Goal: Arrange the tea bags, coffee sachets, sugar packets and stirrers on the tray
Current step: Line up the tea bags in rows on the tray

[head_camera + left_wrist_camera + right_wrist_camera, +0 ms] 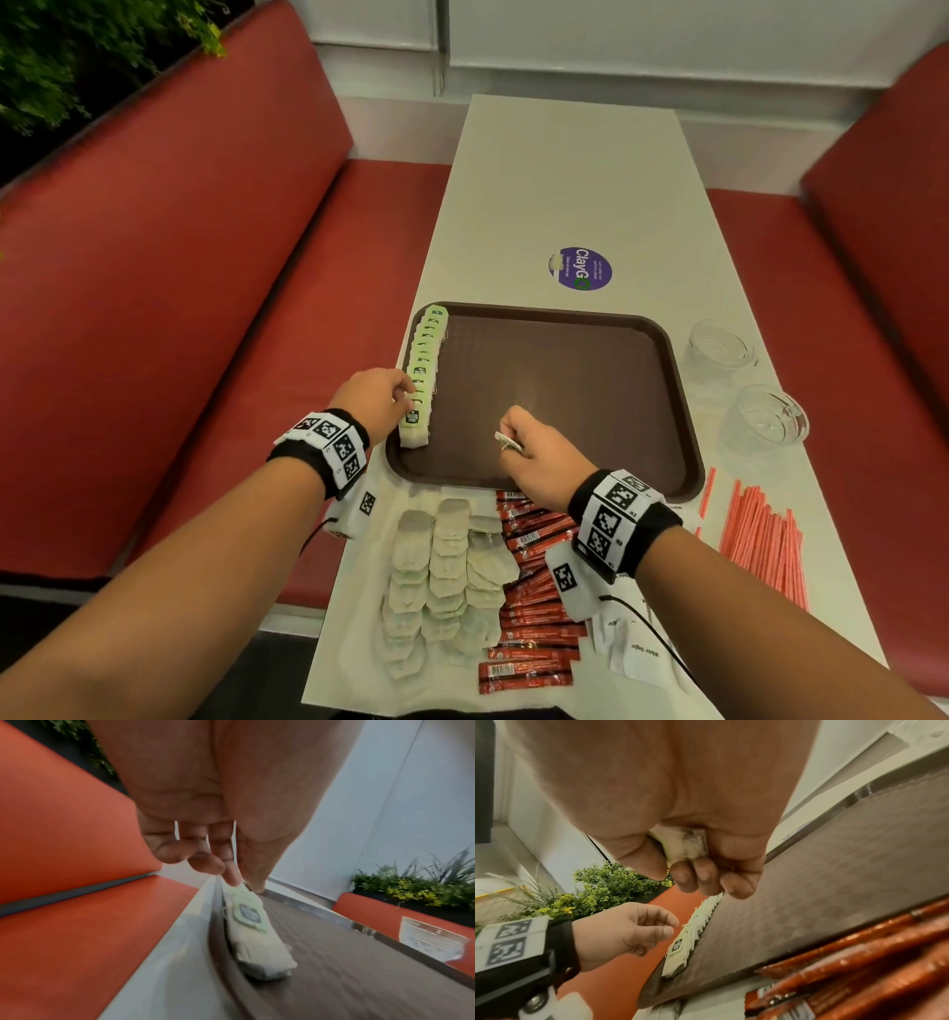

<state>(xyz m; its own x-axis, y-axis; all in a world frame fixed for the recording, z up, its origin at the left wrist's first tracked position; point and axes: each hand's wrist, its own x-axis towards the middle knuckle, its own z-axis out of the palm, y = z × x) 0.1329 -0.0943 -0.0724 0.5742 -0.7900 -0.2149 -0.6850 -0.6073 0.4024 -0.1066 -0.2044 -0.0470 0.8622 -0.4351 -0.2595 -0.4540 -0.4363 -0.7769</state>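
A brown tray (565, 380) lies on the white table. A row of tea bags (423, 370) with green tags runs along its left rim, also seen in the left wrist view (257, 933). My left hand (408, 398) reaches to the near end of that row, its loosely curled fingertips (232, 880) touching a bag's top. My right hand (508, 431) hovers over the tray's near middle and grips a tea bag (680, 845) in its fist. Loose tea bags (441, 565), red coffee sachets (534, 591), white sugar packets (631, 642) and pink stirrers (765, 545) lie on the table in front of the tray.
Two glass cups (719, 344) (765, 416) stand right of the tray. A purple round sticker (580, 269) lies beyond it. Red bench seats (205, 308) flank the table on both sides. Most of the tray's surface is bare.
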